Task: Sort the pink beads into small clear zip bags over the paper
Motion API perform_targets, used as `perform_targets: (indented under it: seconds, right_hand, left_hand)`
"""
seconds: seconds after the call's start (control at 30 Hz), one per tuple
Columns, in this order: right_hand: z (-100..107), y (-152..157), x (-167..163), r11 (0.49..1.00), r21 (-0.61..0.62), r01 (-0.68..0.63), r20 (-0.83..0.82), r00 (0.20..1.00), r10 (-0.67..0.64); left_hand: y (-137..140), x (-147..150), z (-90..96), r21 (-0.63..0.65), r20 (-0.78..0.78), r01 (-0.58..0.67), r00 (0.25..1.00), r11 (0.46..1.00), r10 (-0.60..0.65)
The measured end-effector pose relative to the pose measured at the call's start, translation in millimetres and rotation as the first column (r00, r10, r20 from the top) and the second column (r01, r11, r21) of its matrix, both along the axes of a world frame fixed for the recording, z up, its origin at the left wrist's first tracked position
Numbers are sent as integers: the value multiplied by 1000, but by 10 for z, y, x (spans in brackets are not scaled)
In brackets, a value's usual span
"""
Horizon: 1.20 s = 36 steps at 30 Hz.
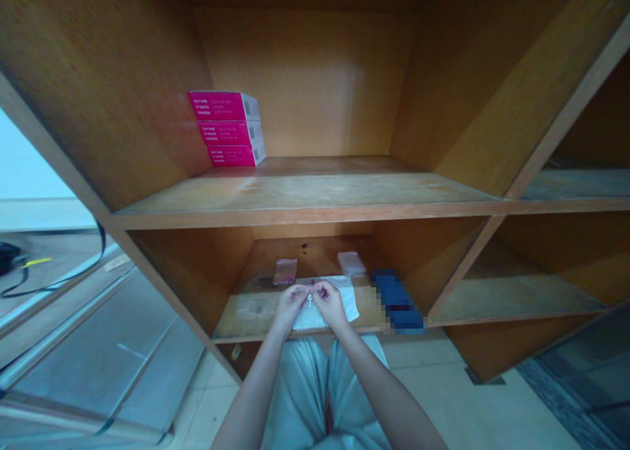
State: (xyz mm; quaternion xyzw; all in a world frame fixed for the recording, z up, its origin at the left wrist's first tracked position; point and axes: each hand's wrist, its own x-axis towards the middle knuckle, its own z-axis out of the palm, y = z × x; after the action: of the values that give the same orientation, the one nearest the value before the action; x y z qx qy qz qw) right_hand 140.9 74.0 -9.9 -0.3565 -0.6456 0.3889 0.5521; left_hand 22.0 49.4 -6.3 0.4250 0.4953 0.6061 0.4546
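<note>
My left hand (289, 306) and my right hand (331, 304) meet over a white sheet (349, 300) on the lower shelf, thumbs and fingers pinched close together. Whatever sits between the fingertips is too small to make out. Some tiny pale bits show on the sheet between the hands. Just beyond my left hand lies a small clear bag (285, 273) with little reddish pieces in it. A second clear bag (351, 264), pale and flat, lies behind the sheet to the right.
A dark blue, blurred-out object (398, 302) lies right of the sheet at the shelf's front. Three pink boxes (229, 128) are stacked on the upper shelf (315, 194), whose edge overhangs my working spot. A glass-and-metal frame (113, 345) stands at left.
</note>
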Motion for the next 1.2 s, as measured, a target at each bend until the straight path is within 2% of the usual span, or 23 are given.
perform_targets:
  seconds: [0.27,0.53,0.87,1.2]
  right_hand:
    - [-16,2,-4,999,30,21,6,1000,-21]
    - [17,-3,1,1000,0,10,-6,1000,-10]
    - [34,-5,11,999,28,25,10,1000,-26]
    - [63,-12,22,998,14,65,5,998,-65]
  left_hand:
    - [-4,8,14,-8,3,2,1000,1000,-2]
    - [10,2,12,47,49,34,998,998,-36]
    - [12,-32,-48,76,-15,31,999,997,-29]
    - [5,-11,17,96,29,50,998,994,-53]
